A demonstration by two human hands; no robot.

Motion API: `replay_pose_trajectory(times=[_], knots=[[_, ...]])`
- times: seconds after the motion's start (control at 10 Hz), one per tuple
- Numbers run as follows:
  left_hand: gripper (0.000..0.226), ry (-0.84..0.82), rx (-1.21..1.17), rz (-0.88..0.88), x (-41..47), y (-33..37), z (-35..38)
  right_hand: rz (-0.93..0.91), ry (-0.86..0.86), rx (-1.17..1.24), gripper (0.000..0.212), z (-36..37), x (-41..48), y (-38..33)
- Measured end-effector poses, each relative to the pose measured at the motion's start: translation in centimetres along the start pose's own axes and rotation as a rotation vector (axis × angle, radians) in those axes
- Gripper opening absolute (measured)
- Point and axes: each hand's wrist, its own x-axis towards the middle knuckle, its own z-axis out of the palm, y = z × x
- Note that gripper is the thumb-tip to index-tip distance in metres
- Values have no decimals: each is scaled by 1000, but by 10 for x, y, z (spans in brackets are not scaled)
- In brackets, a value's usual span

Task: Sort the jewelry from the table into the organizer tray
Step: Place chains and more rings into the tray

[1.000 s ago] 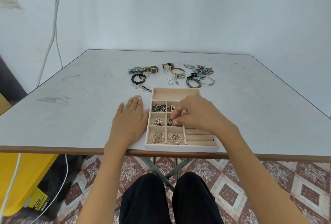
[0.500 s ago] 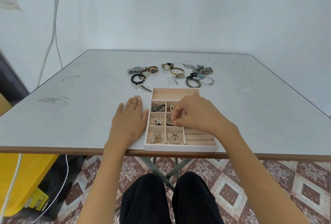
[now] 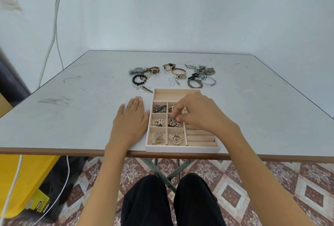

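The right hand point(image 3: 198, 115) curls into the tray point(image 3: 182, 149), grasp impossible to tell; lifting could snag the jewelry point(image 3: 173, 122) beneath and spill it.

No text, brand or number can be read with certainty. Black print is seen on a yellow and black label point(image 3: 37, 205) fixed to the yellow container point(image 3: 27, 175) on the floor at the lower left, but the characters are too small and blurred to be made out. The dials of the watches point(image 3: 155, 70) laid at the far side of the bench point(image 3: 72, 117) are shown too small for any numerals or maker's names to be told. No markings are seen on the organizer tray point(image 3: 182, 149).
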Motion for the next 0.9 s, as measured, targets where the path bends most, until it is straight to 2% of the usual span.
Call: replay_pose_trajectory(times=[0.1, 0.3, 0.7, 0.9], knots=[[58, 3, -2, 1, -1, 0, 0, 2, -40, -10, 18, 1, -1, -2], [58, 2, -6, 2, 0, -1, 1, -4, 17, -33, 24, -2, -3, -4], [57, 6, -6, 2, -1, 0, 0, -57, -27, 15, 20, 5, 0, 3], [57, 10, -11, 6, -2, 0, 0, 3, 173, 422, 8, -15, 1, 28]])
